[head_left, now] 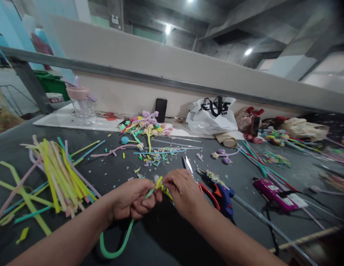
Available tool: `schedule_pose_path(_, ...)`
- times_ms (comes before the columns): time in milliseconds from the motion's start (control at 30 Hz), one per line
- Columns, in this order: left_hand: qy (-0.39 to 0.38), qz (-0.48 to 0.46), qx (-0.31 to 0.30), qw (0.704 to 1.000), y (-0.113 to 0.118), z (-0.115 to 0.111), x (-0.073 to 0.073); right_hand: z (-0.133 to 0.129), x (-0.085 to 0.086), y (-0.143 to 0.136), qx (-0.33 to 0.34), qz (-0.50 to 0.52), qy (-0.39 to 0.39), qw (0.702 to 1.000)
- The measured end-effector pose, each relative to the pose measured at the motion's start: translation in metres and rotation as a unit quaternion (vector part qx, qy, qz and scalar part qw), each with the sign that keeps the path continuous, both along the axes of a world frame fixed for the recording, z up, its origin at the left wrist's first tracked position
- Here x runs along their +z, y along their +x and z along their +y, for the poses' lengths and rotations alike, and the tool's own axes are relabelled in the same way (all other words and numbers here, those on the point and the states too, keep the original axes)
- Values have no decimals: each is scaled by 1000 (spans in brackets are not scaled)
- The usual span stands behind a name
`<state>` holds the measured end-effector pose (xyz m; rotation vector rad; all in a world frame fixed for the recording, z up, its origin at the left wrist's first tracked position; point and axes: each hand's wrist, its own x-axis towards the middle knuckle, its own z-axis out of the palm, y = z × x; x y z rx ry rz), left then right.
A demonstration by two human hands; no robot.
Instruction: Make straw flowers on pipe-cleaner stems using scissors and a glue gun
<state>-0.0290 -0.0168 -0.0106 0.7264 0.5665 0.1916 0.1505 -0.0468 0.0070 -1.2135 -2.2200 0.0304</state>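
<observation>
My left hand (140,199) is closed around a green pipe cleaner (124,242), whose long end loops down below the wrist. At the fingertips a short yellow fuzzy piece (159,182) shows, with more yellow just beneath. Pinched fingers of my right hand (184,190) meet that yellow piece from the other side; their exact hold is partly hidden. Red-handled scissors (210,194) lie by my right hand, blades pointing away. Against them rests a blue hot glue gun (225,201).
Yellow and pastel pipe cleaners (57,173) are heaped on the left. Clippings (157,157) and fuzzy flowers (149,122) lie ahead. Farther back stand a clear cup (83,107), a phone (160,110) and a white bag (212,118). A purple device (277,194) with cords lies right.
</observation>
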Motion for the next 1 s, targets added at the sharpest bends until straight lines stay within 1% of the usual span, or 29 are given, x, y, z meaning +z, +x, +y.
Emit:
schedule_pose_path(100, -11, -13, 4, 1000, -2, 0, -4, 1, -2, 0, 21, 6, 31, 999)
schedule_pose_path(233, -23, -21, 3, 1000, -4, 0, -6, 2, -4, -2, 17, 30, 24, 999)
schedule_pose_path(300, -28, -26, 3, 999, -4, 0, -5, 3, -4, -4, 9, 52, 8, 999)
schedule_pose_path(367, -27, -33, 5, 999, -4, 1, -4, 2, -3, -5, -1, 83, -25, 996)
schedule_pose_path(467, -20, -41, 13, 999, -5, 1, -4, 1, 0, -6, -7, 164, -79, 983)
schedule_pose_path(600, -10, -42, 25, 999, -6, 2, -3, -1, -1, -6, -8, 305, -123, 944)
schedule_pose_path(667, -2, -34, 34, 999, -5, 2, -2, -3, -4, -7, -29, 360, -145, 921)
schedule_pose_path(733, 26, -16, 52, 998, -3, 0, -1, -5, -6, -9, -63, 402, -183, 895)
schedule_pose_path(800, 82, 0, 77, 994, 0, -2, 0, -8, -8, -11, -84, 440, -240, 861)
schedule_pose_path(867, 148, 11, 105, 983, 4, -4, 0, -10, -10, -14, -82, 482, -292, 822)
schedule_pose_path(933, 210, 24, 120, 970, 7, -7, 0, -12, -12, -16, -77, 519, -316, 791)
schedule_pose_path(1000, 285, 58, 134, 947, 10, -9, 0, -14, -14, -17, -74, 545, -324, 769)
